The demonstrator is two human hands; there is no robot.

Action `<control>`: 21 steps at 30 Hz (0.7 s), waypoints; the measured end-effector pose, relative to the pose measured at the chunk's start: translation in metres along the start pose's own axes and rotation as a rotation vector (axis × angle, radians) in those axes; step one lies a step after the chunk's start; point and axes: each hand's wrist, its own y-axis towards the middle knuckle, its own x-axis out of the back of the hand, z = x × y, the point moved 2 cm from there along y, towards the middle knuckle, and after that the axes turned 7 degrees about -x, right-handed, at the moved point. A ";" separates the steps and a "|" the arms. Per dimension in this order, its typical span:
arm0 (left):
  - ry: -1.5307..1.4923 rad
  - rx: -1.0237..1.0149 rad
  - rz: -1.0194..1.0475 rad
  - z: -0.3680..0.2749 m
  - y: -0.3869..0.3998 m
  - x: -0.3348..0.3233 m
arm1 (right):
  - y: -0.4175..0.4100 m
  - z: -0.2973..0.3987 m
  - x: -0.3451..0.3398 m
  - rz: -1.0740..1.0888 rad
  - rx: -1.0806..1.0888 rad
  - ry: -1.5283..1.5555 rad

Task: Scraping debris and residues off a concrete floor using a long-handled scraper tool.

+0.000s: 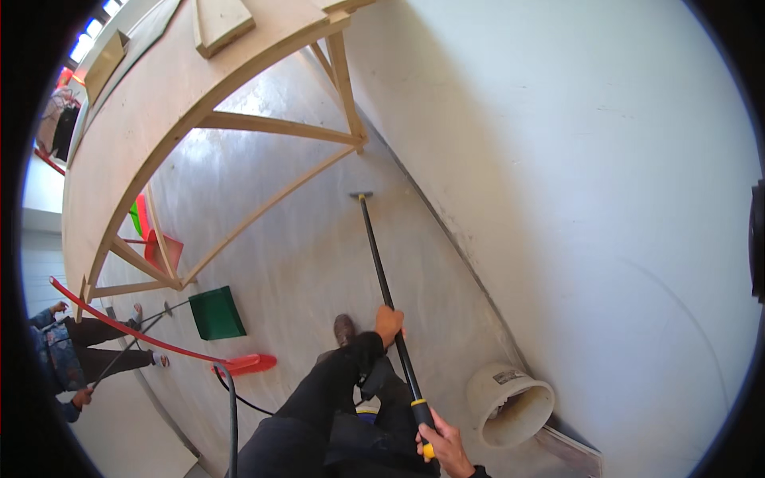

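Observation:
A long black pole with yellow rings slants across the floor in front of me, with a flat, narrow head at its far end resting on the floor. My left hand is closed around the middle of the pole. Lower down, my right hand grips the black and yellow handle end. The head lies between a wooden table frame and the wall. Dark streaks mark the grey floor left of the pole.
A wooden table stands ahead left. Near my left side are a green dustpan, a red broom and a grey hose or tube. Another person stands far left, holding a pole. A whitish bucket tilts beside the right wall.

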 end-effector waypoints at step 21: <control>-0.102 -0.045 -0.177 -0.103 0.052 -0.028 | 0.031 0.097 0.030 0.082 -0.081 0.228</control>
